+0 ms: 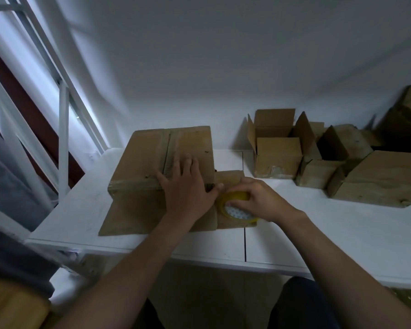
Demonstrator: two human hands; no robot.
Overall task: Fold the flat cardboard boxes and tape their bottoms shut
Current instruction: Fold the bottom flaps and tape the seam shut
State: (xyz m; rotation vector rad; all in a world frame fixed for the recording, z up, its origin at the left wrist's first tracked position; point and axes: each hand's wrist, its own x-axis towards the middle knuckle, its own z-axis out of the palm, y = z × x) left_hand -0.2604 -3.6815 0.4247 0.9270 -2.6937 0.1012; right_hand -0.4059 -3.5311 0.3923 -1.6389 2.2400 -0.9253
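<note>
One white window frame slants up the far left, and just past its foot the white table begins, its left corner and long front edge running toward the person. A strip of bare tabletop shows between that left edge and the cardboard box, which stands bottom-up on the left half of the table. Its two closed flaps meet in a seam that runs away from the person, with a pale, ribbed-looking strip along it. One loose flap lies flat on the table in front of the box and reaches nearly to the table's front edge. The left hand lies palm down on the box's near edge, right beside the seam, with its fingers straight and slightly spread and its thumb stretched right toward the tape. Just beside it, over the box's right-hand flap, the right hand curls its fingers round the yellow tape roll, which is tilted against the box's right corner. A dark joint splits the tabletop below that hand. Further right lies a wide band of bare white surface. Beyond it, against the wall, stands an open box with its top flaps raised, then a cluster of smaller boxes touching one another. A large box comes last, running out of view at the right edge.
</note>
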